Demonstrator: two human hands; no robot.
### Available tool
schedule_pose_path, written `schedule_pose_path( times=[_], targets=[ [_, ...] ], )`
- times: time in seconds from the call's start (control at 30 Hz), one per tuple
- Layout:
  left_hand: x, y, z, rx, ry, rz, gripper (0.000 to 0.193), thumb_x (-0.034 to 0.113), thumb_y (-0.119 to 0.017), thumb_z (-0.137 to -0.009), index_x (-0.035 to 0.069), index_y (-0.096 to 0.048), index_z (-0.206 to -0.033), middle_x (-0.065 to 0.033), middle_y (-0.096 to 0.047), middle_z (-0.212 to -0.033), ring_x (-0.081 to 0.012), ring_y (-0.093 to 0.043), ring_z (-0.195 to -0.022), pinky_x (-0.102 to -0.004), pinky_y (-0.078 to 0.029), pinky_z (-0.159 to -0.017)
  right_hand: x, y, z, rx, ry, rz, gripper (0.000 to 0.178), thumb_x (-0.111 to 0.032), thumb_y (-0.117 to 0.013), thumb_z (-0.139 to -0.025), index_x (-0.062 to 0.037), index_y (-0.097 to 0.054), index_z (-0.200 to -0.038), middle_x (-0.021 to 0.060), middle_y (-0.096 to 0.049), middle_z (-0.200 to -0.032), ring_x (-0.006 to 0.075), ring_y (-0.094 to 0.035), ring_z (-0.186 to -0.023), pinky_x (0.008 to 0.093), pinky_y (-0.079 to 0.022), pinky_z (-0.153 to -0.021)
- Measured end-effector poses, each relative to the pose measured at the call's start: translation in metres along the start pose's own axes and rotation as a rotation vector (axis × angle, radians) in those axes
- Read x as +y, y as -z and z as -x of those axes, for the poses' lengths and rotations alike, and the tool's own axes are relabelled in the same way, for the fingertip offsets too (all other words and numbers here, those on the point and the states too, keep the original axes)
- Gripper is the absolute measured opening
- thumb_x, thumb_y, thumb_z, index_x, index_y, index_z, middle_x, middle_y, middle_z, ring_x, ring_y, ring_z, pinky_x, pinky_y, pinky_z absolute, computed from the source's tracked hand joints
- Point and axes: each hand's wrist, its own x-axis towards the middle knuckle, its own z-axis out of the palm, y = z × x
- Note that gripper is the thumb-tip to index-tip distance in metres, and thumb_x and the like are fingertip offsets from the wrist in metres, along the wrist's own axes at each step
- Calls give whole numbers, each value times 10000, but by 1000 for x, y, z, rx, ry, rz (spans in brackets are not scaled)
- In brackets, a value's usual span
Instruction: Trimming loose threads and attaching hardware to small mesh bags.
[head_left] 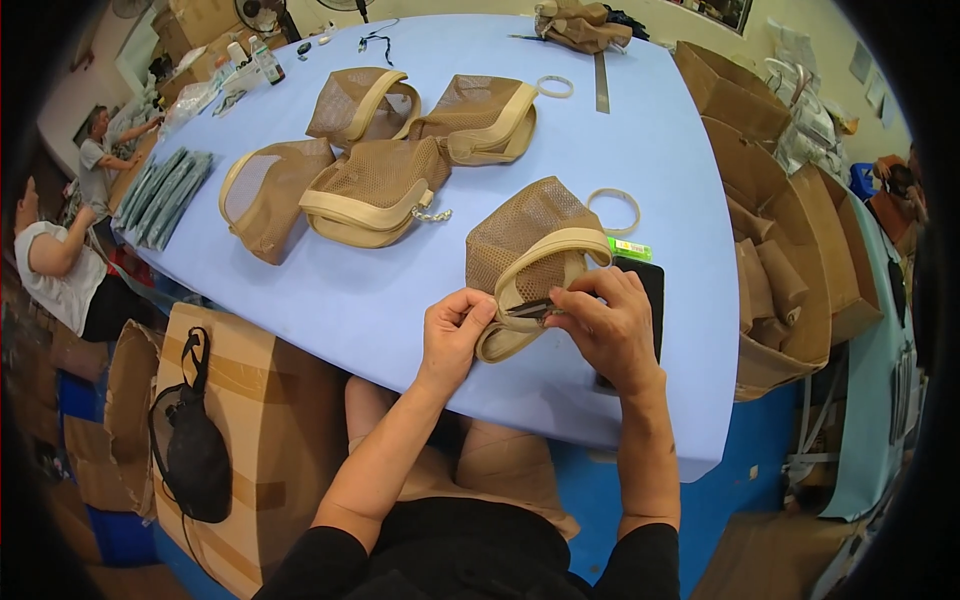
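A brown mesh pouch (530, 225) with beige trim stands near the table's front edge, its zippered flap hanging open toward me. My left hand (450, 332) pinches the trim at the pouch's left side between thumb and fingers. In my right hand (608, 325) is a small pair of dark metal thread snips (526, 309), closed in the fingers. The blades point left at the trim, close to my left fingertips. Whether they touch a thread is too small to tell. Beyond lie several similar pouches, one with a cord-like zipper pull (432, 214).
Right of the pouch lie a beige ring (613, 210), a green packet (630, 249) and a dark flat device (645, 290). Further off are a metal ruler (601, 82) and stacked green pieces (165, 197). Cardboard boxes (770, 250) flank the table. Two people (60, 255) sit at left.
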Motion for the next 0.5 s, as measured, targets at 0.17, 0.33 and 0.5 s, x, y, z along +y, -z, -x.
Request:
schedule_pose_path(
  times=[0.17,0.33,0.5],
  targets=[
    [0,1,0,0,7,10,137,110,-536,-852,-8,-580,-799,17,-572,-707,-22,-481,-622,-162,-394,-568,0,-1,-1,7,10,15,200,-173,-699,-616,-128,-605,-786,-24,-505,-701,144,-482,-628,289,-325,-548],
    [0,0,-1,-3,13,26,140,113,-532,-855,-7,-580,-799,15,-572,-708,-24,-483,-624,-164,-397,-568,-2,-1,0,11,15,43,196,-169,-698,-614,-132,-604,-783,-28,-503,-700,139,-480,-635,286,-326,-552],
    [-2,2,-1,-1,34,59,134,109,-532,-854,-4,-580,-799,14,-572,-709,-25,-486,-623,-164,-399,-569,-3,-3,0,22,9,51,189,-164,-704,-610,-126,-600,-764,-23,-504,-693,145,-482,-627,289,-328,-546]
  ],
)
